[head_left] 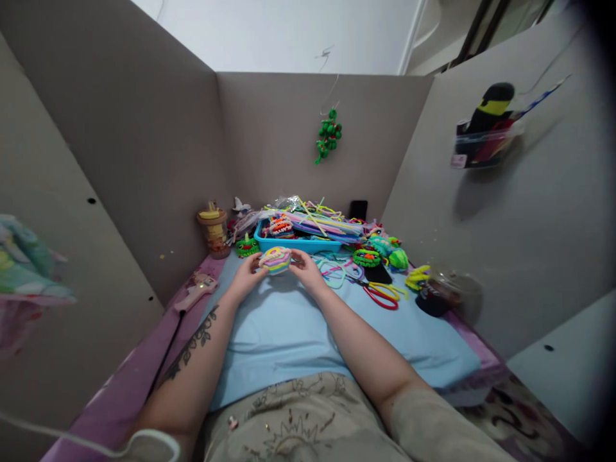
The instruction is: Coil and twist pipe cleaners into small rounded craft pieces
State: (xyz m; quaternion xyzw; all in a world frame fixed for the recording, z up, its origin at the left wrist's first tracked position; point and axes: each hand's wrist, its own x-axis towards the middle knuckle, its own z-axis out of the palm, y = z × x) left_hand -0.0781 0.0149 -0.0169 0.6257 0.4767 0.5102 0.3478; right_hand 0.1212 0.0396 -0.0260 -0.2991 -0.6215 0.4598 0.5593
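Both my hands hold a small round piece of coiled pipe cleaners (276, 259) in yellow, pink and purple, just above a light blue pillow (289, 333). My left hand (249, 274) grips its left side, fingers curled round it. My right hand (305, 268) pinches its right side. Right behind the piece stands a blue tray (293, 244) piled with loose coloured pipe cleaners.
Cardboard walls close in the left, back and right. A capped jar (214, 232) stands at the back left, a pink glue gun (196, 287) on the left edge. Green and yellow craft pieces, red loops (380, 296) and a dark lidded cup (439, 292) lie right. A green ornament (328, 135) hangs behind.
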